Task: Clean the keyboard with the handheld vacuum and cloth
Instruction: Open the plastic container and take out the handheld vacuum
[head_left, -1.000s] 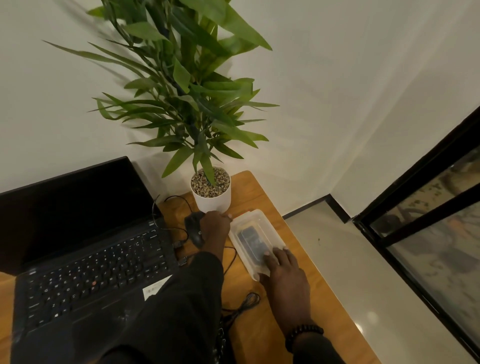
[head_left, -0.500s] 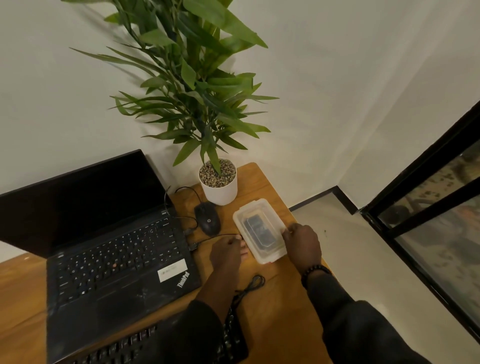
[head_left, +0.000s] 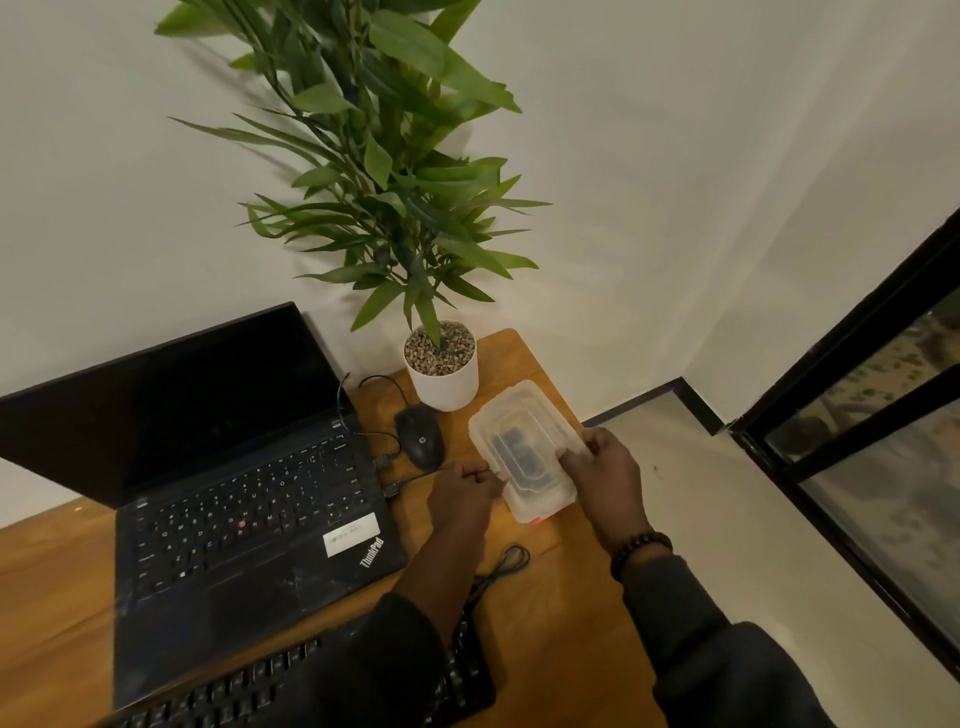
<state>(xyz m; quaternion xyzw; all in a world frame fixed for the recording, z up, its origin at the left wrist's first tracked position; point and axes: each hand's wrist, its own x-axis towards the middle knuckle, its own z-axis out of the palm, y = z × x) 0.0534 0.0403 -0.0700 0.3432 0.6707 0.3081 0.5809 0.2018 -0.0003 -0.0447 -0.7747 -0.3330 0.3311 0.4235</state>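
Wooden desk (head_left: 566, 623), L to R: open black laptop (head_left: 244, 499) fills the left part, screen dark, lid back toward the far edge. At the near edge, partly under the person's dark sleeves, lies a separate black keyboard (head_left: 249, 691); only its key rows at left & a strip between the arms show. Right of the laptop, a black mouse (head_left: 421, 441), cable looping back toward the laptop's side. Behind it, at the far right corner, a white pot w/ a tall green plant (head_left: 441, 374). Left hand (head_left: 465, 493), fingers curled in, thumb & fingertips touching the left long side of a clear plastic box (head_left: 519, 431) near the right edge of the desk; lid on, dark item inside, can't tell what it is. Right hand (head_left: 602, 467) clasps the box's right side, fingers bent over the lid rim; beaded bracelet at the wrist. A thin black cable loop (head_left: 511, 561) lies between the two forearms.
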